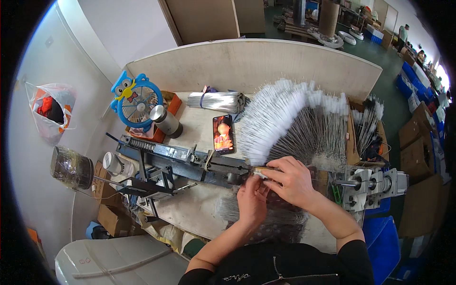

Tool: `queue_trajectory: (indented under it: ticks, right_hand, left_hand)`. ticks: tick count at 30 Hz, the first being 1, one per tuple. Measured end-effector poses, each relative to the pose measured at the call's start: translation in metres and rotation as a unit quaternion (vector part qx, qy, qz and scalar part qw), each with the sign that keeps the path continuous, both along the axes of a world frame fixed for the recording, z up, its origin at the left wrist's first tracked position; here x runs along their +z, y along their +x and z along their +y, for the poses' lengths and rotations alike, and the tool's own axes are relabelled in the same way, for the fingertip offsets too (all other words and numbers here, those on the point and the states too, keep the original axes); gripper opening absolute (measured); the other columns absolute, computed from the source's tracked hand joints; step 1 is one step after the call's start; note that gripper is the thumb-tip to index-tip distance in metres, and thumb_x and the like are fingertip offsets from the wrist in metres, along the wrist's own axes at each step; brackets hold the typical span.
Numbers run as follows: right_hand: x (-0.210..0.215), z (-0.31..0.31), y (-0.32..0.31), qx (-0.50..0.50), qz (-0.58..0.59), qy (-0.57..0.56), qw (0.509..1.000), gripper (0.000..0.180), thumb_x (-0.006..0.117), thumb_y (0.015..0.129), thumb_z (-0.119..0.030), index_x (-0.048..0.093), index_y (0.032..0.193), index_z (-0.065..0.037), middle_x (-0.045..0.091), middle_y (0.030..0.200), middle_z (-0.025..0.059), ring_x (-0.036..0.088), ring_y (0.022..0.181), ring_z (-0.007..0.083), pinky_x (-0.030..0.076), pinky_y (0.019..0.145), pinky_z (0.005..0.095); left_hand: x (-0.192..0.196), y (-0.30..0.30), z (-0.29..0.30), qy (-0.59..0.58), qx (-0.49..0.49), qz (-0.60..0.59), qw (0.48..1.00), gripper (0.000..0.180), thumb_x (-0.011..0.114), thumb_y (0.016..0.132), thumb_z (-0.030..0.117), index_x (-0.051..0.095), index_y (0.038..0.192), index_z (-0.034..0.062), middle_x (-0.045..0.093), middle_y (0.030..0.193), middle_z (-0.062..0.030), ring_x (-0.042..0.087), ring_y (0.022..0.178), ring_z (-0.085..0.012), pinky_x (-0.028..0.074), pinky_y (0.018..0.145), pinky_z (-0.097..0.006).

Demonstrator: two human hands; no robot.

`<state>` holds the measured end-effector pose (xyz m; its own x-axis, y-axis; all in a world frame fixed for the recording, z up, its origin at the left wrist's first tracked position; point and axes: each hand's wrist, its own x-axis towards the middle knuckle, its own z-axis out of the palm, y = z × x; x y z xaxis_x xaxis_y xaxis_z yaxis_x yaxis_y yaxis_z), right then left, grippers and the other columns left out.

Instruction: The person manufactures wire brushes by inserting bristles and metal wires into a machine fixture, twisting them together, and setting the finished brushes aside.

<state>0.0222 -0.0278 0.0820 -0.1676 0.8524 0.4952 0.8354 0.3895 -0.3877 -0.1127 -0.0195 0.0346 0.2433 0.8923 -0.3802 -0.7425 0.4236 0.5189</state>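
Observation:
Both my hands meet at the right end of a long metal bench fixture (223, 167). My right hand (292, 183) is closed, its fingers pinched over the fixture's tip. Just below it, my left hand (251, 203) is closed with the fingertips pressed together. A small white piece (259, 174) shows between the fingertips of both hands; its kind is hard to make out. Behind my hands lies a big fanned pile of wire-stemmed brushes (280, 118) with white bristles. A bundle of thin grey wires (232, 209) lies under my forearms, partly hidden by them.
A motor-driven shaft unit (375, 185) stands to the right, a cardboard box (354, 149) behind it. Further left are a lit phone (223, 134), a tied wire bundle (216, 100), a steel flask (166, 122) and a blue fan (140, 102). A low panel (256, 61) borders the table's back.

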Motion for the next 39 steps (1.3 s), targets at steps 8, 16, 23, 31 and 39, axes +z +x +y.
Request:
queue_trajectory:
  ticks: [8, 16, 23, 31, 39]
  right_hand:
    - [-0.001, 0.004, -0.014, -0.078, 0.011, 0.016, 0.997, 0.030, 0.075, 0.066, -0.020, 0.070, 0.094, -0.011, 0.063, 0.095, -0.0013, 0.058, 0.086, 0.0187, 0.045, 0.071, 0.0326]
    - [-0.001, -0.003, -0.005, -0.045, -0.011, 0.023, 0.999, 0.026, 0.073, 0.068, -0.022, 0.071, 0.094, -0.016, 0.063, 0.093, -0.0024, 0.058, 0.085, 0.0170, 0.045, 0.070, 0.0319]
    - [-0.005, -0.002, -0.001, -0.034, -0.002, 0.016, 0.999, 0.023, 0.071, 0.072, -0.022, 0.071, 0.094, -0.016, 0.062, 0.094, -0.0021, 0.058, 0.085, 0.0173, 0.045, 0.069, 0.0318]
    - [-0.004, -0.001, -0.002, -0.038, 0.006, 0.026, 0.999, 0.024, 0.071, 0.071, -0.021, 0.071, 0.094, -0.016, 0.062, 0.094, -0.0019, 0.058, 0.085, 0.0175, 0.045, 0.069, 0.0319]
    - [0.003, -0.001, -0.001, -0.034, -0.021, 0.017, 0.999, 0.026, 0.071, 0.071, -0.021, 0.070, 0.096, -0.016, 0.062, 0.095, -0.0020, 0.058, 0.086, 0.0173, 0.045, 0.070, 0.0320]
  left_hand:
    - [0.003, 0.000, 0.004, -0.005, -0.001, -0.004, 1.000, 0.018, 0.052, 0.092, 0.018, 0.055, 0.101, 0.0021, 0.061, 0.102, -0.0063, 0.060, 0.093, -0.0158, 0.046, 0.085, -0.031]
    - [0.001, 0.002, 0.002, 0.006, 0.012, 0.002, 1.000, 0.012, 0.055, 0.091, 0.010, 0.058, 0.100, 0.0033, 0.062, 0.101, -0.0056, 0.060, 0.093, -0.0138, 0.048, 0.082, -0.028]
    - [0.003, 0.002, 0.001, 0.011, 0.000, 0.012, 1.000, 0.011, 0.058, 0.089, 0.008, 0.058, 0.099, 0.0030, 0.062, 0.099, -0.0060, 0.060, 0.092, -0.0138, 0.047, 0.084, -0.028]
    - [0.005, 0.004, 0.003, 0.007, 0.003, 0.030, 1.000, 0.011, 0.058, 0.088, 0.007, 0.057, 0.099, 0.0020, 0.062, 0.098, -0.0061, 0.059, 0.091, -0.0131, 0.046, 0.083, -0.028]
    - [0.002, 0.006, 0.004, 0.006, -0.001, 0.019, 1.000, 0.012, 0.058, 0.089, 0.006, 0.057, 0.099, 0.0011, 0.062, 0.099, -0.0062, 0.059, 0.090, -0.0129, 0.047, 0.083, -0.027]
